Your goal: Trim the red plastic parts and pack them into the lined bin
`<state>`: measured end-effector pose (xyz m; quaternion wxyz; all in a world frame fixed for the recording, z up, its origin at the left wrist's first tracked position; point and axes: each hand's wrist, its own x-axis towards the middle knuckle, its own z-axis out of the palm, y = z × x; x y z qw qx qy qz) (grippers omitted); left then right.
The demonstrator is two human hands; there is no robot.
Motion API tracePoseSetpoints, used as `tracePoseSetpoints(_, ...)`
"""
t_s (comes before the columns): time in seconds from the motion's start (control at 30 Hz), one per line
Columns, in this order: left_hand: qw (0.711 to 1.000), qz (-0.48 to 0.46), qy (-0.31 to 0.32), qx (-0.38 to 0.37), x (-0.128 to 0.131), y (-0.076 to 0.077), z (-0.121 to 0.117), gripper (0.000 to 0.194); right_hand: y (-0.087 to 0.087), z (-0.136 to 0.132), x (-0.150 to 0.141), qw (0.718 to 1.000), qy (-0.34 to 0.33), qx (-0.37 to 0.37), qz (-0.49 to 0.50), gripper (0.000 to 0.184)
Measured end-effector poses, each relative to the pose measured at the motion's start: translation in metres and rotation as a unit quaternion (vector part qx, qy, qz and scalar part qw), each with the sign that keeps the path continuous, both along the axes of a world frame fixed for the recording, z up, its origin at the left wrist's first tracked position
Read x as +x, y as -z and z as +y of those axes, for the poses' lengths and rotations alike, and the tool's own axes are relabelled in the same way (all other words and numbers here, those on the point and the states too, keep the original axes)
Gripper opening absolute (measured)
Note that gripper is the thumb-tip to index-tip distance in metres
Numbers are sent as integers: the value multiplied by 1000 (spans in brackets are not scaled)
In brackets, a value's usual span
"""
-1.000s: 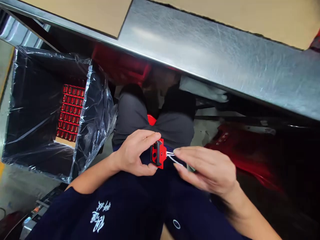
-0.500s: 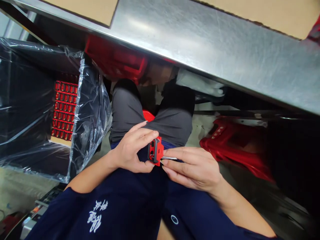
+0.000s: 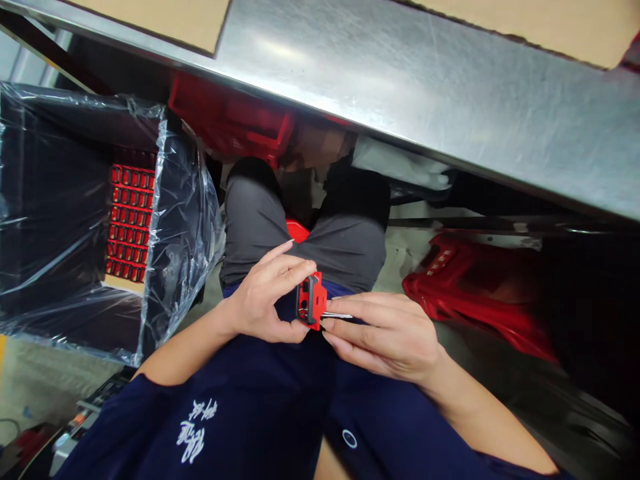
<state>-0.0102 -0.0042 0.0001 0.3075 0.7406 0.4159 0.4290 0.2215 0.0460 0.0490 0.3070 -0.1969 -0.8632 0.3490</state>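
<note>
- one left hand [image 3: 267, 297], one right hand [image 3: 395, 333]
- one red-and-black part [image 3: 311, 300], held
- white wires [image 3: 339, 315], too fine to count
- one plastic-lined bin [image 3: 55, 200]
- at least six rows of small red-and-black pieces [image 3: 129, 215] inside the bin
- two cardboard pieces [image 3: 560, 27]
- one metal table [image 3: 375, 73]
- two trouser legs [image 3: 257, 230]

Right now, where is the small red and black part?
The red and black part is just below the middle of the head view, held in the left hand, with the right hand close beside it.

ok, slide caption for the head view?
Left grip holds a red-black part, right grip at its pale strands, plastic-lined bin nearby.
</note>
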Motion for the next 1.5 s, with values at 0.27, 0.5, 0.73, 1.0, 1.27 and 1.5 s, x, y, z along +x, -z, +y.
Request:
tracePoseSetpoints(0.27,999,43,27,8,-5,1,2,90,-2,2,-2,1000,-25,0,-9,8)
tracePoseSetpoints(0.5,998,49,24,6,-9,3,-2,88,-7,5,-4,998,-53,7,-13,10)
tracePoseSetpoints(0.73,999,37,10,18,-8,4,-4,97,-10,-3,-6,998,-50,9,-28,11)
tracePoseSetpoints(1.0,1000,-21,-3,1,-8,7,-6,88,-6,-12,-12,1000,17,-6,-22,11)
tracePoseSetpoints(1.27,973,-219,-58,-47,-10,16,-11,82,-9,10,-7,981,184,-58,16,20)
tracePoseSetpoints(1.5,966,-243,-55,-71,-9,14,-14,80,4,44,3,964,263,-22,23,24)
